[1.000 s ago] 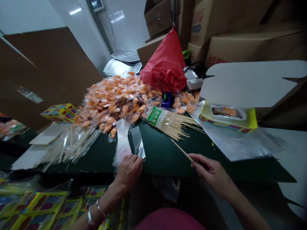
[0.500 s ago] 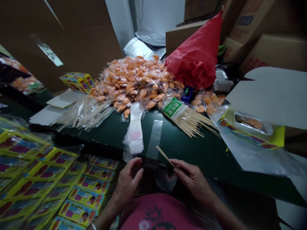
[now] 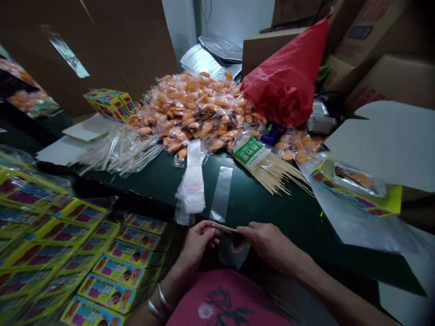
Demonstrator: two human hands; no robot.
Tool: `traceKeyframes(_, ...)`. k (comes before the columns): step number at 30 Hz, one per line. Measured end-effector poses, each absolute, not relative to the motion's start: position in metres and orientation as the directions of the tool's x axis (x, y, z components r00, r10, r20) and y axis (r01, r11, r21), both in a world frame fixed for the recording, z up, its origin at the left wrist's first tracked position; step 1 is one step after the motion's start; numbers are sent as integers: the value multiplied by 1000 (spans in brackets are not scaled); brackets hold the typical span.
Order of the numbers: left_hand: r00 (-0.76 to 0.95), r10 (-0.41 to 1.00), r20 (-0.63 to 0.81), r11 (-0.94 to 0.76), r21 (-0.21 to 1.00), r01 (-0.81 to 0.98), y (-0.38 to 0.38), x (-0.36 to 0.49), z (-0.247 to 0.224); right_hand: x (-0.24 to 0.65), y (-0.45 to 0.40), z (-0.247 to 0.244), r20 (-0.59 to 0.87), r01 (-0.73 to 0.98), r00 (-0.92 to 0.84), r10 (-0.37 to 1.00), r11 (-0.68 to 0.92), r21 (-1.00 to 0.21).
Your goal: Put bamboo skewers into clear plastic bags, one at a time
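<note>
Thin wooden sticks lie level between my two hands at the table's front edge. My left hand pinches their left end, and my right hand grips their right end. Just below them hangs a roll of clear tape or film, partly hidden. On the table ahead lie a clear strip, a stack of small clear bags and an opened pack of bamboo sticks with a green label.
Wrapped orange pieces are heaped at the back, beside a red bag. An open box with a foil tray stands right. Yellow boxes fill the lower left. More sticks in plastic lie left.
My left hand has moved to the sticks and closed on their end. The sticks have turned from slanting to nearly level. The camera view has shifted slightly.
</note>
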State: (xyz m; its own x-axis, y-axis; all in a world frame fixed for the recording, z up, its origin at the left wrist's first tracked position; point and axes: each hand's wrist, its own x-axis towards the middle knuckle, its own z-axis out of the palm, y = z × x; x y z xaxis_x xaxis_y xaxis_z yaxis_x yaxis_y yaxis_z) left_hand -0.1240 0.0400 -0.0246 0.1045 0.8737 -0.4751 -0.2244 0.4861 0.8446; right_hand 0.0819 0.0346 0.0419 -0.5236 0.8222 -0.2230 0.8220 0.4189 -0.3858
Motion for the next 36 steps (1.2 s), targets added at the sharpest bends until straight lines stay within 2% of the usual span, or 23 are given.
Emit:
traceKeyframes(5, 32, 902, -431, 429, 885, -180, 36, -119, -28, 78, 37, 56, -272, 864, -504, 820, 476, -164)
traceKeyframes(9, 36, 905, -423, 421, 885, -199, 32, -116, -27, 71, 34, 55, -272, 879, -475, 837, 462, -115)
traceKeyframes(13, 73, 898, -433, 439, 873, -214, 30, -111, -23, 58, 25, 44, -260, 928, -373, 891, 355, -115)
traceKeyframes(21, 159, 883, -441, 468, 853, -231, 24, -102, -21, 45, 35, 33, -214, 954, -220, 952, 165, -249)
traceKeyframes(24, 144, 880, -452, 474, 829, -297, 27, -105, -22, 57, 35, 34, -139, 883, -226, 964, 142, -447)
traceKeyframes(27, 127, 876, -465, 479, 815, -327, 31, -109, -23, 73, 23, 38, -102, 682, -373, 922, 198, -704)
traceKeyframes(29, 125, 878, -463, 476, 812, -338, 32, -110, -24, 82, 15, 40, -127, 576, -477, 870, 200, -793)
traceKeyframes(36, 116, 895, -432, 445, 836, -320, 33, -110, -21, 92, 17, 46, -128, 577, -531, 838, 246, -779)
